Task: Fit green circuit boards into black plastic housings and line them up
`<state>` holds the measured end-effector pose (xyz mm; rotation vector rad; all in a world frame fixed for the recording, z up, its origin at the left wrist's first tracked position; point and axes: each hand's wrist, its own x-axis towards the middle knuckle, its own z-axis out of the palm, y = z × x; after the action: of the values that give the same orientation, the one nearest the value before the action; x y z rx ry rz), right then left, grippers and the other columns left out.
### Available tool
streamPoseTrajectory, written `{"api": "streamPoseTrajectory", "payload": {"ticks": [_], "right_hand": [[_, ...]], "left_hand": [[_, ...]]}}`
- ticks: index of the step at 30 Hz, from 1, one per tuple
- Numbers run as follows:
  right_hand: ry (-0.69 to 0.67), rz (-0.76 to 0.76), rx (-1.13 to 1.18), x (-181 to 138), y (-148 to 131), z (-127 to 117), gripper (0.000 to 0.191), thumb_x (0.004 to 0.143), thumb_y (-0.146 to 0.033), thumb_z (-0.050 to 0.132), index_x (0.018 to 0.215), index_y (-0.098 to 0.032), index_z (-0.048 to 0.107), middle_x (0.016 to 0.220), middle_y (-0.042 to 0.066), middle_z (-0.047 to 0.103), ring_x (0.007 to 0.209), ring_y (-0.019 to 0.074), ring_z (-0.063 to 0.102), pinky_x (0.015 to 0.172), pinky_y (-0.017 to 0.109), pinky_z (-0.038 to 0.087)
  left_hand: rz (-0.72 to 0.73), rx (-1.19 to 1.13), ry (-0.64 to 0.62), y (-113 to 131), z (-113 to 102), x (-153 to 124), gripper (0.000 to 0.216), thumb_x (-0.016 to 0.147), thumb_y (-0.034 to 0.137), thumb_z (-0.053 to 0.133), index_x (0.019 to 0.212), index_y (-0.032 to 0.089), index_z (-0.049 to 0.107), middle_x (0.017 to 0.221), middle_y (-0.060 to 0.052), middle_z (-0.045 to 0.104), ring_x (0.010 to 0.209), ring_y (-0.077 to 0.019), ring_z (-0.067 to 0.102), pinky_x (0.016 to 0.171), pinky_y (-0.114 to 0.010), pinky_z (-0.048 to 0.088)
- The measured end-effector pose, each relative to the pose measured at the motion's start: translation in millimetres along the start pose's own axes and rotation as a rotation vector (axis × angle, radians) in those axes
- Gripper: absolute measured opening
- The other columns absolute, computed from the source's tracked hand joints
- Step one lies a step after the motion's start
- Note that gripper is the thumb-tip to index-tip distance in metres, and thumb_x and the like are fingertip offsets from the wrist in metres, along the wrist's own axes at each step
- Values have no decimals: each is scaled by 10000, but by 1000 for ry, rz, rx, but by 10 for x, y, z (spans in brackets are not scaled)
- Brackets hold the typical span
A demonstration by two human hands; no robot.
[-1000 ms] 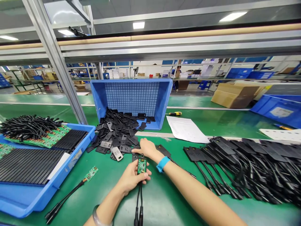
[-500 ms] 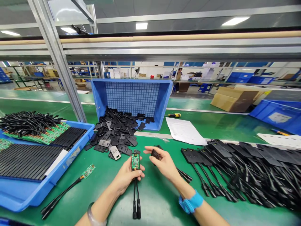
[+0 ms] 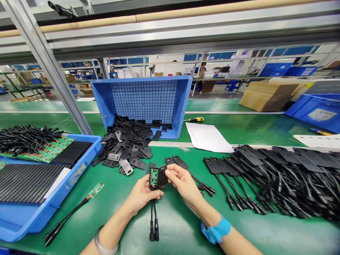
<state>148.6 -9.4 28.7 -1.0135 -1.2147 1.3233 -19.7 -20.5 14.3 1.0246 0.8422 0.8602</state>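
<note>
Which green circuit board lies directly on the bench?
The circuit board between the blue tray and the left hand; the others are in that tray or that hand.

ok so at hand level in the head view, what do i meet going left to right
Blue tray, loose green board, left hand, held green board, flat black piece, right hand, heap of black cabled units.

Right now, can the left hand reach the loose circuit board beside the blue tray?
Probably yes: green tabletop runs between the left hand and that loose circuit board. But the hand holds a cased board, so grasping looks hampered.
</note>
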Motion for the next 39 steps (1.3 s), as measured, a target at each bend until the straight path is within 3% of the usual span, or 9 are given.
{"api": "streamPoseTrajectory", "payload": {"ticks": [4,14,22,29,34,36,39], "right_hand": [[-13,-2,-12,-25,32,63,417,706,-560,731,748,-162,616,655,-12,577,539,93,478,468,204,406],[18,66,62,-34,66,41,459,632,-480,806,911,-163,625,735,-8,617,610,148,636,615,306,564],[34,46,-6,-67,77,91,402,670,-467,772,875,-185,572,651,-11,614,574,138,601,482,224,454],[27,61,-8,-64,81,72,436,673,-482,769,898,-188,539,650,-37,561,565,132,581,476,217,434],[-77,73,-22,-44,28,45,453,767,-611,628,901,-179,601,762,13,602,591,129,532,507,243,429],[-132,73,-51,-33,34,36,449,794,-625,594,784,-176,594,685,-3,570,564,121,496,530,249,417],[-113,34,-145,-30,88,53,470,844,-624,524,673,-186,537,572,-28,477,523,120,447,513,248,384]], "left_hand": [[32,33,-11,-11,22,-16,663,582,296,878,1130,115,551,902,-60,679,731,-115,639,696,-217,496],[68,-9,-25,-7,49,-21,667,622,263,858,1195,135,544,1048,-121,700,973,-226,663,865,-307,501],[100,85,15,-17,59,-22,593,629,282,845,1135,128,577,1019,-98,693,936,-205,644,810,-272,504],[103,256,61,-52,59,-31,407,716,296,742,1051,127,583,899,-77,677,692,-163,640,550,-232,503],[135,345,9,-62,62,-61,440,810,309,644,1216,173,544,1012,-90,679,824,-215,696,629,-265,557],[141,385,-15,-60,76,-79,475,835,306,618,1283,197,505,991,-73,689,838,-212,700,660,-271,571],[110,381,-2,-67,105,-86,400,833,325,618,1197,172,558,902,-74,700,747,-206,704,617,-275,579]]}}
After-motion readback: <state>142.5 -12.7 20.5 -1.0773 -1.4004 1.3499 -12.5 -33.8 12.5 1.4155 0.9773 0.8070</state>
